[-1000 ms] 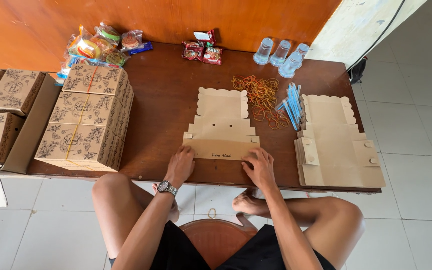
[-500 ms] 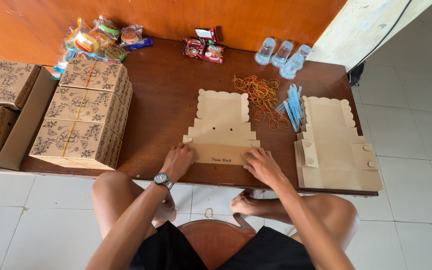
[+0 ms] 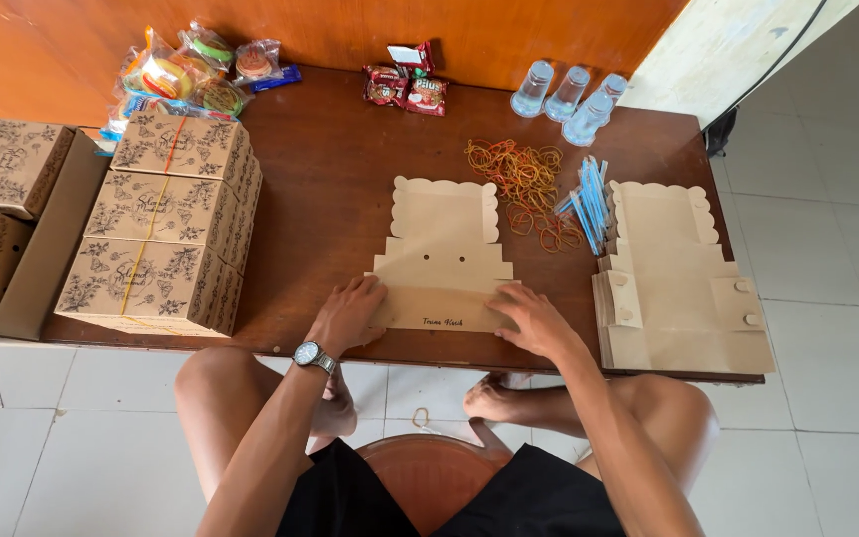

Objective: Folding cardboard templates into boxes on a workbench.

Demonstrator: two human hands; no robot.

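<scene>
A flat, unfolded brown cardboard box blank [image 3: 445,244] with scalloped edges lies on the dark wooden table [image 3: 335,179] in front of me. My left hand [image 3: 348,313], a watch on its wrist, presses on the left end of the blank's near flap. My right hand [image 3: 534,320] presses on the right end of the same flap. Both hands lie flat with fingers spread on the cardboard.
A stack of flat box blanks [image 3: 678,283] lies to the right. Rubber bands [image 3: 524,179], blue straws [image 3: 589,199], plastic water cups [image 3: 569,94] and snack packets [image 3: 405,85] sit behind. Folded printed boxes [image 3: 166,224] stand at the left, wrapped snacks [image 3: 186,70] behind them.
The view shifted slightly. My hands stay on the near flap of the blank; the right hand has slid a little to the right along it.
</scene>
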